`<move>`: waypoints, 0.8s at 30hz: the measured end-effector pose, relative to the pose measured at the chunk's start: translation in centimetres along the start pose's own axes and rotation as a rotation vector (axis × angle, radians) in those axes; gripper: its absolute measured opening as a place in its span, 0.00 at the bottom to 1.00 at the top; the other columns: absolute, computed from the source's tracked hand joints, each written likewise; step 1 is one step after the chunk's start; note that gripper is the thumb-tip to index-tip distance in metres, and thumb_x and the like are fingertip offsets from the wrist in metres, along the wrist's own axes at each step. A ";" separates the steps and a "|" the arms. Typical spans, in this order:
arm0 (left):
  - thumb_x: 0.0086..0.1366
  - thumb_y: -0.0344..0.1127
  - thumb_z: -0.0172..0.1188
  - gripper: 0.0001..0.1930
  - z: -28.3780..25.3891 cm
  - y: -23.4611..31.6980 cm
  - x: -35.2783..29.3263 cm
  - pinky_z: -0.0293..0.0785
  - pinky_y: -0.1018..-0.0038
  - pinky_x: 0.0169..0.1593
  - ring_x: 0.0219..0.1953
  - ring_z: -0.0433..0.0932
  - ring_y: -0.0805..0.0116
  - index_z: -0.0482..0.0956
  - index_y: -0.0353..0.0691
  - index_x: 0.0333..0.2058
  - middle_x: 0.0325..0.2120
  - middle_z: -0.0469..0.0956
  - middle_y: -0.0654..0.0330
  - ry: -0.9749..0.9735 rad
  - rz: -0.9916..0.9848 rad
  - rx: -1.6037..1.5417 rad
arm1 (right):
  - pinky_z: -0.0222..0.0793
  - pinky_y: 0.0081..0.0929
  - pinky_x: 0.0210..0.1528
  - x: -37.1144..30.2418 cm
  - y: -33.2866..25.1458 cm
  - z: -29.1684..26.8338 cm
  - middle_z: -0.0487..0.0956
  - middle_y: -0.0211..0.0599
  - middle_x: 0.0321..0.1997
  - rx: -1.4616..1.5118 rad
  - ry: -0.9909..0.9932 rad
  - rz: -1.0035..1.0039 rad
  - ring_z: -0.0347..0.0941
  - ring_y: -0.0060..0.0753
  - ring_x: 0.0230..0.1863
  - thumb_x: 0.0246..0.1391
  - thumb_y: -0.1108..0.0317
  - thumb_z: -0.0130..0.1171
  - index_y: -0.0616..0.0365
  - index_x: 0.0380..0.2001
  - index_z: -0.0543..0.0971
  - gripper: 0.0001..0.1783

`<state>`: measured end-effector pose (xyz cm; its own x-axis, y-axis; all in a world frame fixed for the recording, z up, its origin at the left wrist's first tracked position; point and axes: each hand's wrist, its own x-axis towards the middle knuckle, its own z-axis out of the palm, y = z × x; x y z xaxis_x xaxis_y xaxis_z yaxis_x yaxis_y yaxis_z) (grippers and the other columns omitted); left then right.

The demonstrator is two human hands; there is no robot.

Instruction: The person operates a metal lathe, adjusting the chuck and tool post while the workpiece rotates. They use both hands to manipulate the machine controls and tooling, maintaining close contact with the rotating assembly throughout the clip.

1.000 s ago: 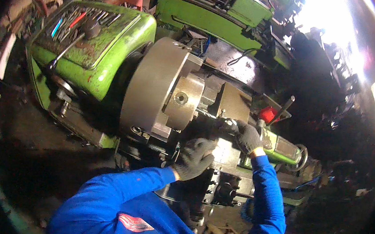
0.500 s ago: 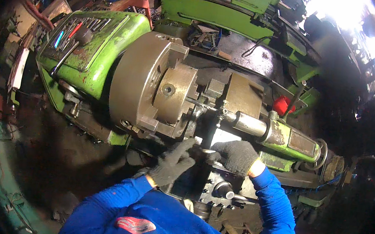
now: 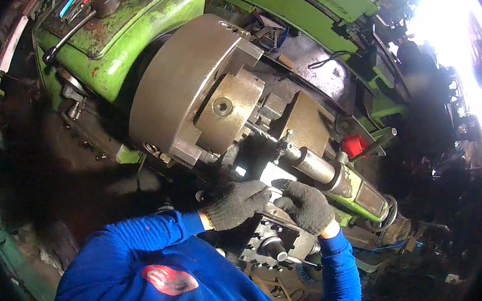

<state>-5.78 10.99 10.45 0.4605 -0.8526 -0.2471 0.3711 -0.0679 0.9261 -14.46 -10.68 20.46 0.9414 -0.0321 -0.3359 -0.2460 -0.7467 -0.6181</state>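
Observation:
My left hand point(image 3: 237, 205) and my right hand point(image 3: 307, 208), both in dark grey knit gloves, meet in front of the lathe's square tool post point(image 3: 271, 246). Their curled fingertips close in on a small bright metal area point(image 3: 274, 195); I cannot make out what they hold. Beyond them, the big lathe chuck point(image 3: 172, 87) grips a smaller, brass-toned chuck point(image 3: 230, 112) in its jaws. A slim rod-shaped tool point(image 3: 261, 131) points at that chuck from the tailstock's steel quill point(image 3: 315, 165). A small T-shaped fitting point(image 3: 286, 145) sits where the tool joins it.
The green headstock point(image 3: 120, 54) carries several hand tools and a black-knobbed lever point(image 3: 70, 38). To the right are the tailstock handwheel point(image 3: 389, 212) and a red object point(image 3: 354, 145). A tool-post handle point(image 3: 303, 262) sticks out rightward. Behind stands another green machine point(image 3: 298, 18).
My left hand has moved right, its spread fingers now drawn together beside my right hand. The right hand stays near the same spot. The whole view has shifted and tilted.

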 end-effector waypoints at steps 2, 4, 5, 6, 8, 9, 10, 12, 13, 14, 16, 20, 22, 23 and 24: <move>0.84 0.43 0.60 0.15 0.1 -0.8 0.4 0.79 0.72 0.40 0.35 0.80 0.76 0.84 0.36 0.52 0.34 0.85 0.63 0.003 0.017 -0.107 | 0.82 0.44 0.57 0.7 -0.5 0.0 0.90 0.48 0.53 0.050 0.006 -0.041 0.88 0.55 0.55 0.69 0.60 0.70 0.51 0.60 0.87 0.20; 0.83 0.42 0.63 0.15 0.0 -1.3 1.2 0.80 0.71 0.40 0.36 0.81 0.78 0.84 0.34 0.52 0.34 0.85 0.63 0.017 0.073 -0.125 | 0.82 0.41 0.56 1.9 -1.2 -1.4 0.90 0.47 0.53 0.091 -0.023 0.018 0.89 0.52 0.54 0.70 0.64 0.70 0.50 0.57 0.88 0.16; 0.83 0.42 0.62 0.14 -0.1 -1.4 1.3 0.79 0.73 0.41 0.37 0.80 0.78 0.84 0.35 0.53 0.37 0.85 0.63 0.059 0.033 -0.170 | 0.82 0.40 0.54 2.7 -0.6 -1.7 0.90 0.46 0.50 0.085 0.092 -0.024 0.89 0.51 0.51 0.70 0.64 0.70 0.51 0.55 0.88 0.14; 0.83 0.42 0.62 0.14 -0.2 -1.9 1.6 0.79 0.73 0.41 0.37 0.80 0.78 0.84 0.36 0.53 0.37 0.84 0.63 0.097 0.060 -0.188 | 0.82 0.39 0.53 3.6 0.1 -2.3 0.91 0.46 0.48 0.078 0.208 -0.073 0.89 0.51 0.48 0.70 0.64 0.70 0.52 0.53 0.89 0.12; 0.82 0.41 0.63 0.13 -0.8 -3.5 2.0 0.79 0.73 0.43 0.38 0.79 0.77 0.84 0.37 0.54 0.38 0.83 0.63 0.158 0.103 -0.234 | 0.80 0.38 0.48 5.8 0.8 -5.6 0.89 0.46 0.39 -0.132 0.217 -0.035 0.85 0.50 0.40 0.71 0.65 0.67 0.56 0.46 0.87 0.08; 0.81 0.40 0.63 0.13 -1.7 -3.8 2.3 0.79 0.70 0.44 0.37 0.78 0.75 0.84 0.39 0.55 0.38 0.82 0.62 0.169 0.160 -0.051 | 0.79 0.38 0.53 7.0 1.4 -7.1 0.88 0.46 0.45 -0.049 0.173 0.038 0.85 0.44 0.47 0.68 0.65 0.70 0.59 0.47 0.86 0.11; 0.80 0.37 0.64 0.13 -2.2 -5.5 2.4 0.80 0.66 0.47 0.40 0.80 0.69 0.83 0.37 0.56 0.40 0.83 0.58 0.183 0.173 -0.039 | 0.78 0.38 0.58 8.7 1.9 -8.3 0.87 0.46 0.52 0.039 0.124 0.097 0.85 0.39 0.54 0.64 0.65 0.72 0.62 0.49 0.85 0.15; 0.82 0.38 0.60 0.14 -3.0 -7.3 1.9 0.79 0.69 0.49 0.42 0.79 0.72 0.83 0.36 0.57 0.40 0.81 0.59 0.176 0.124 0.028 | 0.78 0.37 0.58 11.8 4.6 -9.3 0.87 0.46 0.51 -0.080 0.045 0.019 0.85 0.39 0.54 0.65 0.68 0.69 0.60 0.50 0.86 0.13; 0.82 0.38 0.59 0.14 -3.5 -8.0 1.4 0.80 0.68 0.49 0.42 0.80 0.71 0.83 0.36 0.57 0.41 0.82 0.59 0.163 0.133 0.104 | 0.80 0.34 0.56 13.3 6.4 -9.4 0.89 0.42 0.49 -0.044 -0.015 -0.192 0.87 0.32 0.54 0.64 0.77 0.62 0.63 0.55 0.84 0.17; 0.83 0.38 0.59 0.14 -3.9 -8.6 1.0 0.80 0.68 0.49 0.43 0.80 0.71 0.82 0.36 0.57 0.42 0.82 0.58 0.143 0.145 0.175 | 0.80 0.34 0.58 14.4 8.7 -9.3 0.89 0.42 0.51 0.042 -0.050 -0.139 0.86 0.35 0.54 0.61 0.77 0.63 0.62 0.54 0.85 0.18; 0.82 0.37 0.59 0.14 -4.6 -8.8 0.6 0.80 0.64 0.54 0.48 0.81 0.63 0.82 0.35 0.57 0.46 0.83 0.54 0.110 0.099 0.220 | 0.79 0.35 0.63 16.3 13.3 -8.8 0.87 0.42 0.55 0.217 -0.119 -0.036 0.84 0.40 0.55 0.56 0.77 0.64 0.61 0.53 0.86 0.20; 0.82 0.35 0.58 0.12 -5.7 -8.6 -0.7 0.79 0.57 0.63 0.58 0.82 0.48 0.82 0.34 0.55 0.54 0.84 0.47 0.117 -0.025 0.141 | 0.79 0.32 0.66 19.2 16.5 -8.6 0.87 0.42 0.61 -0.013 -0.308 -0.082 0.84 0.40 0.60 0.60 0.77 0.60 0.61 0.60 0.85 0.24; 0.83 0.36 0.57 0.13 -6.0 -8.3 -1.0 0.78 0.57 0.63 0.58 0.83 0.48 0.82 0.34 0.56 0.54 0.84 0.46 0.115 -0.044 0.080 | 0.80 0.32 0.66 19.8 15.9 -8.7 0.86 0.43 0.64 0.009 -0.353 -0.083 0.84 0.38 0.62 0.64 0.77 0.59 0.61 0.66 0.82 0.26; 0.83 0.36 0.57 0.13 -6.0 -8.1 -1.2 0.78 0.57 0.63 0.57 0.83 0.47 0.82 0.35 0.56 0.53 0.84 0.46 0.128 -0.016 0.121 | 0.79 0.33 0.67 20.0 16.6 -8.4 0.86 0.43 0.65 0.175 -0.376 -0.010 0.84 0.38 0.62 0.65 0.77 0.58 0.61 0.68 0.80 0.28; 0.83 0.36 0.57 0.13 -5.9 -7.6 -1.2 0.78 0.56 0.64 0.57 0.83 0.46 0.82 0.35 0.56 0.53 0.85 0.46 0.128 0.014 0.163 | 0.79 0.34 0.67 19.8 17.4 -8.3 0.86 0.43 0.66 0.341 -0.387 0.071 0.84 0.38 0.63 0.66 0.77 0.58 0.62 0.71 0.78 0.29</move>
<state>-4.42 15.57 2.02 0.5674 -0.7818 -0.2586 0.2338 -0.1482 0.9609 1.77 -29.82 8.92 0.7809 0.2211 -0.5841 -0.4284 -0.4909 -0.7586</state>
